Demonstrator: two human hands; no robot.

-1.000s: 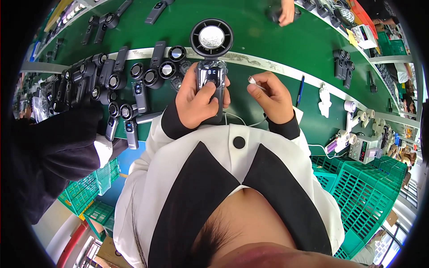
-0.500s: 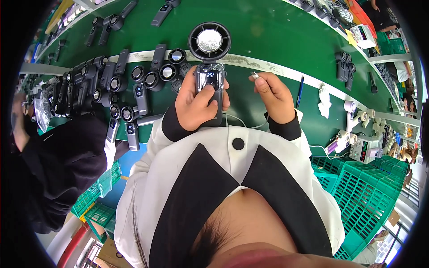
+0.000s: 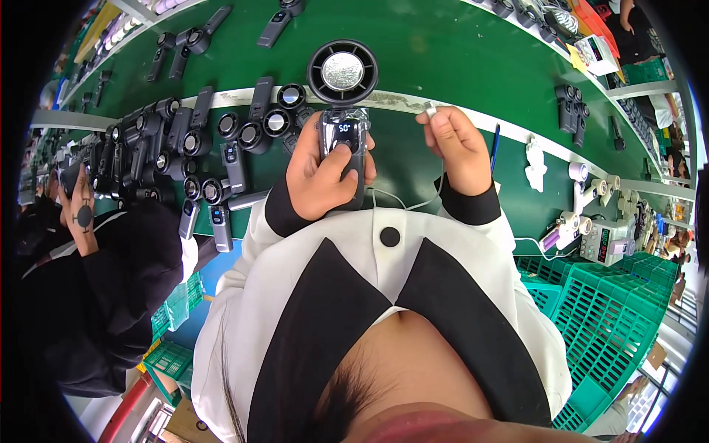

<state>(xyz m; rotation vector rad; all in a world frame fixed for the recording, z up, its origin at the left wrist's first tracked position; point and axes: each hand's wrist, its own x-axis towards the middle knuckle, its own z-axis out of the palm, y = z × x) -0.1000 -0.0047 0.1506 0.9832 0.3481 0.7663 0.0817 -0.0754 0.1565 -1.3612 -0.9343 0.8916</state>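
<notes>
Head view: handheld fan (image 3: 346,122) handle behind left hand (image 3: 321,173) fingers (image 3: 341,156).

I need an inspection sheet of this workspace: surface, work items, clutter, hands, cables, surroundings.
Surface: green bench with a white strip.
Job's things: handheld fan, dark, round head, lit display on its handle.
Clutter: many dark fans heaped on the left side of the bench.
Grippers: left hand grips the fan's handle, thumb on its front; right hand pinches a white plug.
Cables: thin white cable hangs below the hands.
Surroundings: green crates; a person in black at left.
</notes>
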